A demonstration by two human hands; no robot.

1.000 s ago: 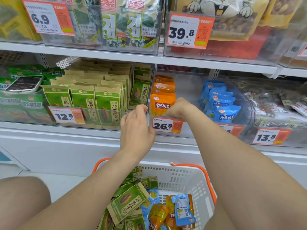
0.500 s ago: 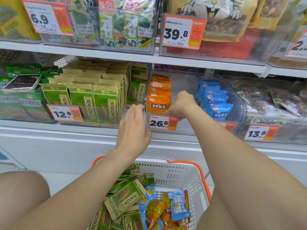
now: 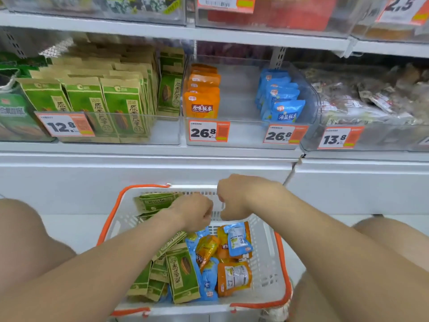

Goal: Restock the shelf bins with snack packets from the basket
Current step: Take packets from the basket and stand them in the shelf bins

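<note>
A white basket with an orange rim (image 3: 111, 226) stands on the floor between my knees. It holds green seed packets (image 3: 183, 273), orange packets (image 3: 234, 277) and blue packets (image 3: 238, 239). My left hand (image 3: 195, 212) hovers over the basket's far left part, just above a green packet (image 3: 157, 201), fingers curled under. My right hand (image 3: 236, 196) is beside it at the far rim, fingers curled, with nothing seen in it. On the shelf, a clear bin (image 3: 239, 101) has a row of orange packets (image 3: 202, 105) at its left and blue packets (image 3: 286, 112) at its right.
Left of that bin, a fuller bin holds rows of green seed packets (image 3: 120, 105). To the right is a bin of clear-wrapped snacks (image 3: 371, 98). Orange price tags (image 3: 209, 131) line the bin fronts. A white shelf base (image 3: 162, 173) rises just behind the basket.
Both hands have left the front of the orange-packet bin and dropped down to the basket. The view has tilted down with them.
</note>
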